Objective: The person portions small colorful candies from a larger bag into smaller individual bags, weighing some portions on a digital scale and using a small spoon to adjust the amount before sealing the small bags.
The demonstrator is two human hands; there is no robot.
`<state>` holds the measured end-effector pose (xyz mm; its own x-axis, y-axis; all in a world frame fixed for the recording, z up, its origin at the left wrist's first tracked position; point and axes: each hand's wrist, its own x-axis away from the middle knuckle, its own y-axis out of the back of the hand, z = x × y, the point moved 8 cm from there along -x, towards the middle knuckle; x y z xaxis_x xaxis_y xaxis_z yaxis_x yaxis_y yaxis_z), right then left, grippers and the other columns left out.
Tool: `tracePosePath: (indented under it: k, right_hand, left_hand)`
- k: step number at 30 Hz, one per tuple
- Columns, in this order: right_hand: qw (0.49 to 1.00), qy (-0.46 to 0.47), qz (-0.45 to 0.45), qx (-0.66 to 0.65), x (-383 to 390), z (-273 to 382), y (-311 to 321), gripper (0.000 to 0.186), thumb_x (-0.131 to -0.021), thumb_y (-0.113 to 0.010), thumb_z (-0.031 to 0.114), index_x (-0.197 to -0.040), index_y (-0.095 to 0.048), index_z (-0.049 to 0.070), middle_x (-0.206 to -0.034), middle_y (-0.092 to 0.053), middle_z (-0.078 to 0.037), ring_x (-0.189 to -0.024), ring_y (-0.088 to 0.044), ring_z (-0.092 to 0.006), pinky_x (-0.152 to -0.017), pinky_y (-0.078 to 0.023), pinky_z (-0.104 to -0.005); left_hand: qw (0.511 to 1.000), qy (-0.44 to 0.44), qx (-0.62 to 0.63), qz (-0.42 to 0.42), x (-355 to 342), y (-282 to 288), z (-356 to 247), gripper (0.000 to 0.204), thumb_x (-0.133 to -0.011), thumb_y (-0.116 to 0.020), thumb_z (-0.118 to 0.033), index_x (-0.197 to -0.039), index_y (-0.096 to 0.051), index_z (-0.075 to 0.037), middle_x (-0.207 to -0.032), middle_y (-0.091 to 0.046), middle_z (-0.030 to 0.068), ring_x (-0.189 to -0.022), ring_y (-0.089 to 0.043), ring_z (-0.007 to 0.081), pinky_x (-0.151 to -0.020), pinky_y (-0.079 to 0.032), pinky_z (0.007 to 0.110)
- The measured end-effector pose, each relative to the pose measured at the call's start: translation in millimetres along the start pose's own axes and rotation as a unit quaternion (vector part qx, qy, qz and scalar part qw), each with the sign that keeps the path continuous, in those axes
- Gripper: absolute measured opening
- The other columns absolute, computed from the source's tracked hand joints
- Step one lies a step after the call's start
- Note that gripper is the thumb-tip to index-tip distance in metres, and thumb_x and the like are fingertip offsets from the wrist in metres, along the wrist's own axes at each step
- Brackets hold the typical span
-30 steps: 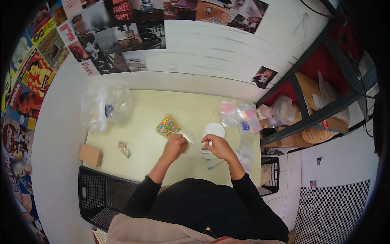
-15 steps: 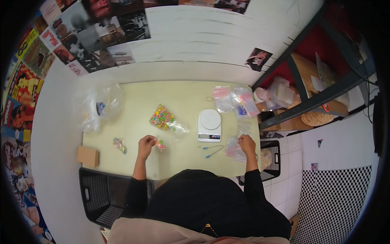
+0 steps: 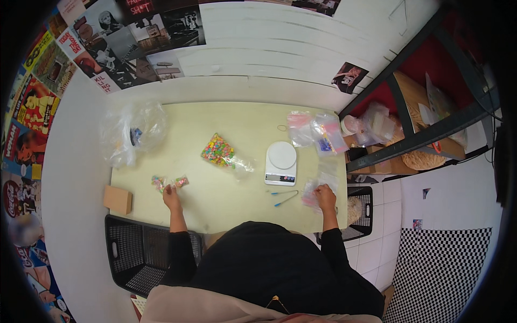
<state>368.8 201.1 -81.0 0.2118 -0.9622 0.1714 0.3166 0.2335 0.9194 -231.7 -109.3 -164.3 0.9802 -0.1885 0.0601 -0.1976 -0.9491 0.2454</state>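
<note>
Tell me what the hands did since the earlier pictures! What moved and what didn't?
The left hand moved left from by the big bag, bringing a little bag near the other little bag; I can't tell if it let go. The right hand moved right, from over the scale to the clear bags. The big bag, scale and box stayed put.

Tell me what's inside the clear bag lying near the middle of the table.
The clear bag holds many small multicoloured pieces, bunched toward its far-left end. Those beneath the visible outer layer are covered, so what lies deeper cannot be seen.
</note>
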Motion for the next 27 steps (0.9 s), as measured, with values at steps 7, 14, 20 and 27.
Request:
tracePosePath:
  k: [7,14,20,27]
  right_hand:
    - [0.988,-0.005,-0.037,-0.153,-1.8,24.8,31.8,0.017,-0.081,-0.07,0.019,-0.091,-0.07,0.006,-0.084,-0.064,-0.005,-0.076,-0.061,-0.0198,-0.071,-0.048,-0.0319]
    - [0.909,0.02,0.11,-0.402,-4.5,112.4,8.9,0.018,-0.082,-0.071,0.013,-0.092,-0.069,-0.001,-0.078,-0.066,-0.004,-0.072,-0.057,-0.0095,-0.067,-0.045,-0.0237]
    - [0.9,0.065,0.147,-0.405,4.7,158.9,-3.3,0.018,-0.084,-0.069,0.013,-0.094,-0.067,-0.003,-0.08,-0.066,-0.004,-0.074,-0.057,-0.0092,-0.069,-0.046,-0.024]
    - [0.937,0.132,0.056,-0.319,23.4,201.0,20.2,0.023,-0.078,-0.075,0.017,-0.09,-0.067,0.0,-0.078,-0.066,-0.006,-0.066,-0.055,-0.0101,-0.064,-0.046,-0.0259]
  left_hand:
    - [0.964,-0.198,-0.136,0.117,79.8,-69.5,-101.1,0.025,-0.082,-0.067,-0.009,-0.105,-0.06,-0.002,-0.101,-0.057,0.0116,-0.097,-0.056,0.0243,-0.079,-0.047,0.034]
    - [0.841,-0.117,0.007,0.528,253.3,-199.2,-175.3,0.018,-0.088,-0.065,-0.012,-0.104,-0.065,-0.003,-0.093,-0.065,0.0067,-0.082,-0.062,0.015,-0.073,-0.051,0.027]
    - [0.816,0.015,0.053,0.575,269.7,-220.2,-173.2,0.018,-0.088,-0.066,-0.015,-0.098,-0.066,0.001,-0.083,-0.067,0.0046,-0.076,-0.06,0.0108,-0.07,-0.048,0.024]
    - [0.842,0.071,0.075,0.53,254.5,-211.5,-155.3,0.018,-0.087,-0.068,-0.016,-0.093,-0.067,0.0,-0.079,-0.066,0.0035,-0.072,-0.058,0.0078,-0.067,-0.047,0.023]
